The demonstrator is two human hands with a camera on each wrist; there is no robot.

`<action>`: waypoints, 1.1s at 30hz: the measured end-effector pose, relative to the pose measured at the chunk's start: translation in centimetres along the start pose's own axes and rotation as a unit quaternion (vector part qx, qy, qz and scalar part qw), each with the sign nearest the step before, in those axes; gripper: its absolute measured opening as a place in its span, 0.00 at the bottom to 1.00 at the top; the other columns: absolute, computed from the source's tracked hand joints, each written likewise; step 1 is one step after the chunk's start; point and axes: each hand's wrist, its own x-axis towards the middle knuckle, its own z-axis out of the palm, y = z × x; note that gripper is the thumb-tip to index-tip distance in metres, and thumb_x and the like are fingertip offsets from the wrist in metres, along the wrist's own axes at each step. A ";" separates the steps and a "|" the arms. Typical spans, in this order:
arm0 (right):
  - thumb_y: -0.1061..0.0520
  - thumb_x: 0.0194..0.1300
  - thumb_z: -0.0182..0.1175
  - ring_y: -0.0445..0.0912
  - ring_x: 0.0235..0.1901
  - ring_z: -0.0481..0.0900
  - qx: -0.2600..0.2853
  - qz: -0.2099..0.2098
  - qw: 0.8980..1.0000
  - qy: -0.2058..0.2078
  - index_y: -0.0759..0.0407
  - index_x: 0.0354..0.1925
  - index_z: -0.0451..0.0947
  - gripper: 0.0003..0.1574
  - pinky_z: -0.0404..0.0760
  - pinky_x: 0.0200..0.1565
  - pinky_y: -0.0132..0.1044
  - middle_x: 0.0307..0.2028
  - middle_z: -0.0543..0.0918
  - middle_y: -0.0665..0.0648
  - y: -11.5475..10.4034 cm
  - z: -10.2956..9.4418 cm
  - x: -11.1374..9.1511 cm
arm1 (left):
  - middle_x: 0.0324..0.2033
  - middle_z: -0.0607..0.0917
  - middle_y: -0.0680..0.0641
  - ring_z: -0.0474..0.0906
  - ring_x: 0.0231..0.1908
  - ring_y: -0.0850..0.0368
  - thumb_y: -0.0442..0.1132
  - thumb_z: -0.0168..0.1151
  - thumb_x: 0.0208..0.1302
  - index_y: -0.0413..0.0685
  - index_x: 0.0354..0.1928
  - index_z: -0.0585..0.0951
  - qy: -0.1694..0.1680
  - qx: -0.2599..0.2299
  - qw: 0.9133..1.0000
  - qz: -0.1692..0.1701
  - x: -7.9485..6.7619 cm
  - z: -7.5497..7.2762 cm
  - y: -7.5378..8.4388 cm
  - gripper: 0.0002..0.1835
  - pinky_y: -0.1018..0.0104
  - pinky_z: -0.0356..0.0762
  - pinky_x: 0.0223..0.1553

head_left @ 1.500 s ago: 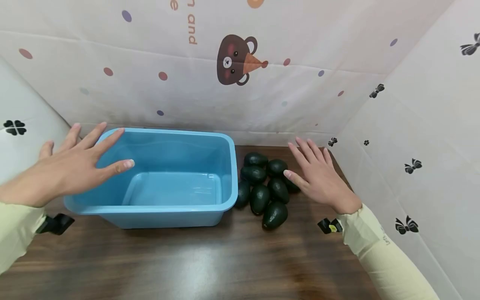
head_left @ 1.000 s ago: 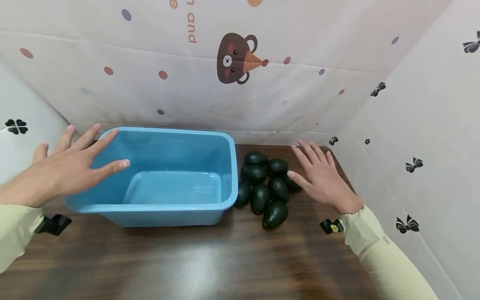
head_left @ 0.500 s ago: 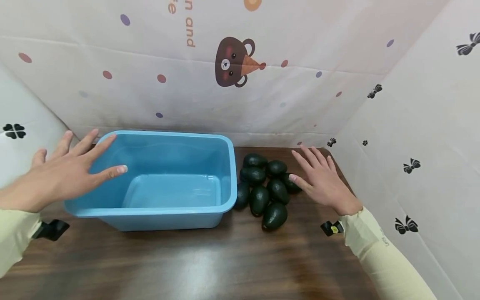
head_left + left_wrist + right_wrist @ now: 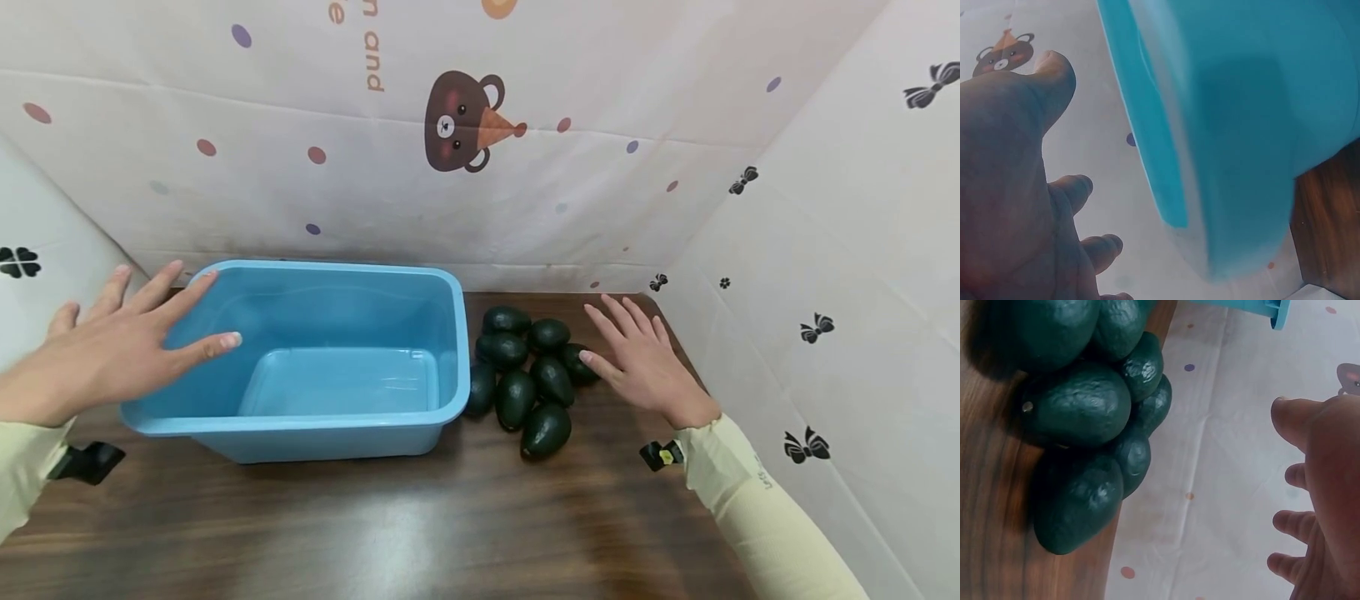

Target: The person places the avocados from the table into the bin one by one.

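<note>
My left hand is held with fingers spread over the left end of a light blue plastic tub. In the left wrist view a gap shows between that hand and the tub's rim. Nothing lies inside the tub. Several dark green avocados sit in a cluster just right of it. Above the right side of this cluster, my right hand hovers with its fingers spread, holding nothing. The right wrist view shows the avocados apart from the hand.
The dark wooden table carries the tub and the avocados. A white printed sheet with a bear picture rises behind them. Another white sheet with bow prints stands at the right. Black bands sit at both wrists.
My left hand has drifted slightly left over the tub. My right hand has dropped a little and shifted slightly right, baring more of the rightmost avocado. Tub and avocados stay put.
</note>
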 end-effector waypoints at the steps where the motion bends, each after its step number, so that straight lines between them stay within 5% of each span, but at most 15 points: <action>1: 0.37 0.80 0.51 0.67 0.82 0.41 0.000 0.002 1.000 -0.002 0.47 0.84 0.47 0.46 0.41 0.75 0.78 0.84 0.46 0.62 0.1 0.0 0.0 | 0.81 0.31 0.31 0.20 0.74 0.15 0.83 0.42 0.66 0.62 0.84 0.31 0.001 -0.001 1.000 0.000 0.0 0.0 -0.1 0.58 0.10 0.32 0.59; 19: 0.38 0.79 0.54 0.67 0.82 0.41 0.003 0.021 0.999 -0.032 0.49 0.84 0.47 0.47 0.42 0.76 0.77 0.84 0.46 0.63 2.2 2.2 0.4 | 0.77 0.35 0.21 0.24 0.70 0.06 0.70 0.45 0.77 0.46 0.83 0.33 -0.002 -0.030 0.999 0.013 0.6 0.4 -1.8 0.53 0.05 0.41 0.58; 25: 0.40 0.78 0.57 0.67 0.82 0.43 0.005 0.020 0.999 -0.035 0.50 0.84 0.48 0.48 0.44 0.75 0.77 0.83 0.48 0.64 2.7 3.1 0.6 | 0.75 0.43 0.16 0.33 0.73 0.09 0.61 0.48 0.80 0.36 0.82 0.35 0.003 -0.086 0.995 0.047 1.1 0.7 -2.9 0.50 0.14 0.27 0.70; 28: 0.41 0.77 0.59 0.68 0.82 0.44 0.005 0.022 0.999 -0.034 0.51 0.84 0.49 0.49 0.47 0.75 0.77 0.83 0.49 0.64 2.9 3.6 0.6 | 0.74 0.44 0.15 0.42 0.71 0.07 0.57 0.49 0.81 0.34 0.81 0.33 -0.022 -0.130 0.990 0.059 1.4 0.6 -3.3 0.50 0.15 0.44 0.70; 30: 0.41 0.77 0.60 0.68 0.81 0.45 0.004 0.020 0.999 -0.035 0.51 0.83 0.50 0.49 0.49 0.75 0.77 0.83 0.50 0.65 3.1 3.9 0.6 | 0.75 0.43 0.15 0.48 0.68 0.06 0.55 0.50 0.82 0.33 0.80 0.31 -0.043 -0.155 0.985 0.062 1.5 0.5 -3.6 0.50 0.15 0.61 0.60; 33: 0.43 0.76 0.61 0.69 0.81 0.48 0.006 0.014 0.999 -0.037 0.52 0.83 0.51 0.49 0.53 0.74 0.76 0.82 0.51 0.66 3.3 4.4 0.6 | 0.74 0.41 0.13 0.52 0.63 0.03 0.52 0.48 0.83 0.33 0.80 0.28 -0.077 -0.180 0.979 0.059 1.6 0.4 -3.9 0.49 0.15 0.66 0.49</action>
